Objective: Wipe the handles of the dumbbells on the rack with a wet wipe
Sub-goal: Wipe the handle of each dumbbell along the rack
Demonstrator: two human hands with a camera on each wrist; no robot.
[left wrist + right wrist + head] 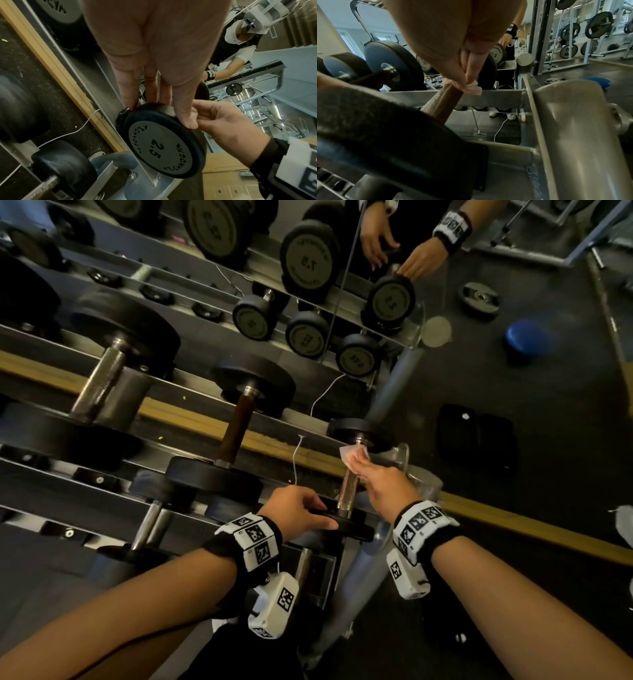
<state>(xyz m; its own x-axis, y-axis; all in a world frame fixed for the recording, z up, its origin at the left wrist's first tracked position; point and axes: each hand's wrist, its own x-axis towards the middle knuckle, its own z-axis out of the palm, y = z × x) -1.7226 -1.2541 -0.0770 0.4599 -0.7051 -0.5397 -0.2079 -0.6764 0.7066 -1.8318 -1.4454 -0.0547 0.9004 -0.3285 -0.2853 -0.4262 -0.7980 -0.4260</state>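
A small dumbbell marked 2.5 (163, 148) lies at the right end of the rack's top row. My left hand (301, 511) grips its near black head (342, 525), fingers curled over the rim and thumb on the face. My right hand (383, 484) holds a crumpled white wet wipe (351, 455) wrapped on the metal handle (346, 494), close to the far head (359, 429). In the right wrist view the fingers pinch the wipe (473, 88) round the handle (443, 102). The wrist and palm hide part of the handle.
A dumbbell with a brown handle (238, 429) and a larger one (102, 385) lie to the left. A mirror behind reflects the rack (308, 261). A white cable (325, 395) hangs there. On the floor to the right lie a blue disc (527, 340) and a weight plate (479, 297).
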